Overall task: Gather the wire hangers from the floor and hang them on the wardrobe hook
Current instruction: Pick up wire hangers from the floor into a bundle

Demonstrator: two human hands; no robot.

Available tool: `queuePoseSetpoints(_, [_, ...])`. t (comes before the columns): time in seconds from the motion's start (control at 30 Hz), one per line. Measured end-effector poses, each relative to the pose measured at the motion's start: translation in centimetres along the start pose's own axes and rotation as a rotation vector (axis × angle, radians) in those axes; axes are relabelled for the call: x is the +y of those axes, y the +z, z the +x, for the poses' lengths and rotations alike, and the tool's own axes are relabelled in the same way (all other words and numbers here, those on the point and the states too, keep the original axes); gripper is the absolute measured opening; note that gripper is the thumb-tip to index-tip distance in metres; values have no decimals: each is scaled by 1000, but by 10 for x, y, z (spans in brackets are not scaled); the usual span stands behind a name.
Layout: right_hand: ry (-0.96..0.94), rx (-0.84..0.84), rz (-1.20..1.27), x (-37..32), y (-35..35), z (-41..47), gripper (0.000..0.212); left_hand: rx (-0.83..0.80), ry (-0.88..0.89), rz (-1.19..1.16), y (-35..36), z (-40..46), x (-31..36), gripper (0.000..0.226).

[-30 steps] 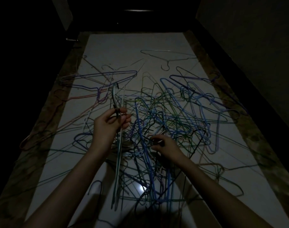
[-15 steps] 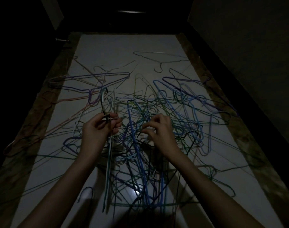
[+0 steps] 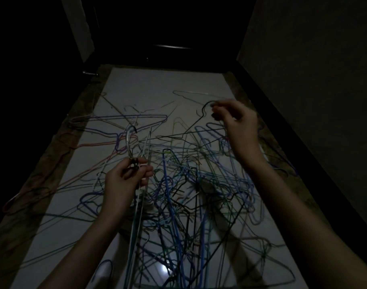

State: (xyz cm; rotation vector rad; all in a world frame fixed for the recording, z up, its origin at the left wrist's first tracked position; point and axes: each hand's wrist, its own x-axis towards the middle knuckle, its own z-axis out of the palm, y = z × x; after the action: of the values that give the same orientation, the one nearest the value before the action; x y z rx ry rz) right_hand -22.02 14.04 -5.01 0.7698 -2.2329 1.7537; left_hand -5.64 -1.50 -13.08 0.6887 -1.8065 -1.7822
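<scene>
— Dozens of thin coloured wire hangers (image 3: 191, 184) lie tangled on the pale glossy floor (image 3: 136, 90), blue, green, purple and black ones heaped from the middle down to six o'clock. A dark mottled border strip (image 3: 53, 159) runs along the nine o'clock side, and a few reddish hangers lie across it.

— And the hands?

— At about eight o'clock of the heap, the left hand (image 3: 124, 180) has its fingers curled round a small bunch of pale gathered hangers (image 3: 136, 215); their hooks stand up above the fist and their long wires hang down toward six o'clock.

— The other?

— The right hand (image 3: 239, 124) is raised at about one o'clock, thumb and fingertips pinching the hook of a single black wire hanger (image 3: 201, 113), whose thin shoulders trail down toward the heap. It is blurred, so I cannot tell whether it hangs clear of the others.

— Any further out?

— One pale loose hanger (image 3: 189, 92) lies apart at twelve o'clock. Beyond it the room is too dark to read.
</scene>
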Motion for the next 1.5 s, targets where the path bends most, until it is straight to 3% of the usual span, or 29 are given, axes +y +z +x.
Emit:
queuePoseSetpoints(0.43, [78, -33, 63, -78, -23, 99, 19, -5, 43, -81, 16, 51, 63, 10])
queuePoseSetpoints(0.6, [65, -21, 70, -95, -23, 126, 18, 37, -17, -161, 27, 86, 73, 15])
queuePoseSetpoints(0.8, [31, 15, 178, -86, -42, 124, 17, 55, -66, -165, 36, 124, 73, 34])
queuePoseSetpoints(0.97, [18, 61, 246, -79, -69, 124, 18, -8, -51, -106, 68, 144, 76, 35])
queuePoseSetpoints(1.1, [51, 114, 349, -71, -91, 126, 22, 6, -79, -186, 101, 147, 76, 33])
queuePoseSetpoints(1.37, [95, 292, 220, -42, -139, 123, 26, 29, -28, -321, 162, 130, 78, 32])
queuePoseSetpoints(1.5, [110, 387, 197, -35, -159, 120, 25, -28, 79, -368, 169, 120, 82, 28])
